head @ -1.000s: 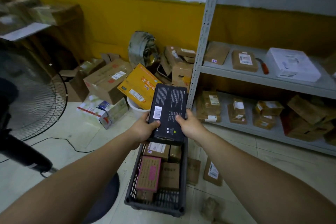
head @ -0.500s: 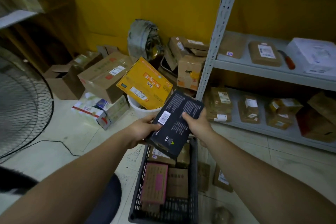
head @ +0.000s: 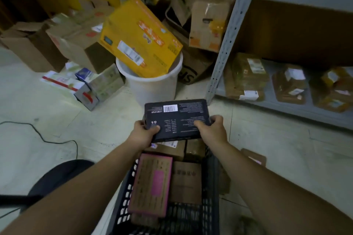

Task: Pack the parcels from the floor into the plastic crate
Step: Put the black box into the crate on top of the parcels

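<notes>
Black parcel (head: 175, 119) held flat over the crate (head: 211, 187), fingers of both hands (head: 142, 132) (head: 212, 129) gripping its ends.

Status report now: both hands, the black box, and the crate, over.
Left hand and right hand both grip black box. Box held flat above far end of plastic crate. Parcels already inside; nothing blocking.

White bucket (head: 152, 87) on the floor, yellow box (head: 139, 38) tilted into its mouth. Grey metal shelving (head: 227, 38) to the right. Black cable (head: 47, 139) at left.
</notes>
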